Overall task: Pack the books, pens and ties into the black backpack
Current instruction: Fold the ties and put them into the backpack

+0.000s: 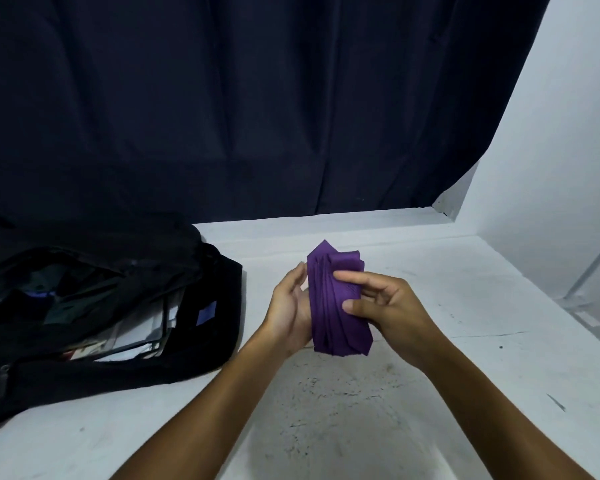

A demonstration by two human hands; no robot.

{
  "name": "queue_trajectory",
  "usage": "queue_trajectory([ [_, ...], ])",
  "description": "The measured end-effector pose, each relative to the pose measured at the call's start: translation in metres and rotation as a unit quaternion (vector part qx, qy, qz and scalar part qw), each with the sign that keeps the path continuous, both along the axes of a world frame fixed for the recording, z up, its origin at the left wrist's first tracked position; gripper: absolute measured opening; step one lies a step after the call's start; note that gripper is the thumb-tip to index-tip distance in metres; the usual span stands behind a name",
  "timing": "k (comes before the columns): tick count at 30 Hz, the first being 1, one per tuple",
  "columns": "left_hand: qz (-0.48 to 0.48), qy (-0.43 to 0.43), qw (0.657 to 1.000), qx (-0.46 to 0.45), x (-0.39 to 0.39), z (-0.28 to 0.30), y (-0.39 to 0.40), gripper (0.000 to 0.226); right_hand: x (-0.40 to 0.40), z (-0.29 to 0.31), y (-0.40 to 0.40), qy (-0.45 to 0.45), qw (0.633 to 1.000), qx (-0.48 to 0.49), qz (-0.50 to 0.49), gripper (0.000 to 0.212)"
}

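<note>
Tie (pixel 338 303), folded into a purple bundle with its long axis upright, sat clamped between the left hand (pixel 289 311) and right hand (pixel 385 306), fingers curled on it, right of the open backpack (pixel 201 327), left hand nearer.

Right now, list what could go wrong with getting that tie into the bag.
1. The folded tie is only pinched between the left hand and right hand; loosen the grip and the folds may spill open.
2. The backpack already holds books, so the tie might crumple going in.
</note>
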State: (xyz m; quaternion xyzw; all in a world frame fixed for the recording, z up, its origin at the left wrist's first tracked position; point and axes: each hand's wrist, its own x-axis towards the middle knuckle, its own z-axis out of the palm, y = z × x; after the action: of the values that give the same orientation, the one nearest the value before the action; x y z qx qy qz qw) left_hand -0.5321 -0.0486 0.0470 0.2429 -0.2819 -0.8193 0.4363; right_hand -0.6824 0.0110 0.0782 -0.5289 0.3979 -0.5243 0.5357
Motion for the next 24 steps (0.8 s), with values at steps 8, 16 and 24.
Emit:
queue_trajectory([
  [8,-0.036,-0.066,0.979,-0.192,0.007,-0.009,0.01,0.071,0.008,-0.006,-0.008,0.087,0.995,-0.037,-0.018,0.042],
  [16,-0.053,-0.046,0.981,-0.181,0.014,-0.011,0.014,0.078,0.008,-0.008,-0.01,0.077,0.988,-0.062,-0.119,0.028],
  [24,-0.029,-0.09,0.989,-0.115,0.012,-0.006,0.021,0.074,0.019,-0.009,-0.01,0.202,0.938,-0.147,-0.241,0.029],
])
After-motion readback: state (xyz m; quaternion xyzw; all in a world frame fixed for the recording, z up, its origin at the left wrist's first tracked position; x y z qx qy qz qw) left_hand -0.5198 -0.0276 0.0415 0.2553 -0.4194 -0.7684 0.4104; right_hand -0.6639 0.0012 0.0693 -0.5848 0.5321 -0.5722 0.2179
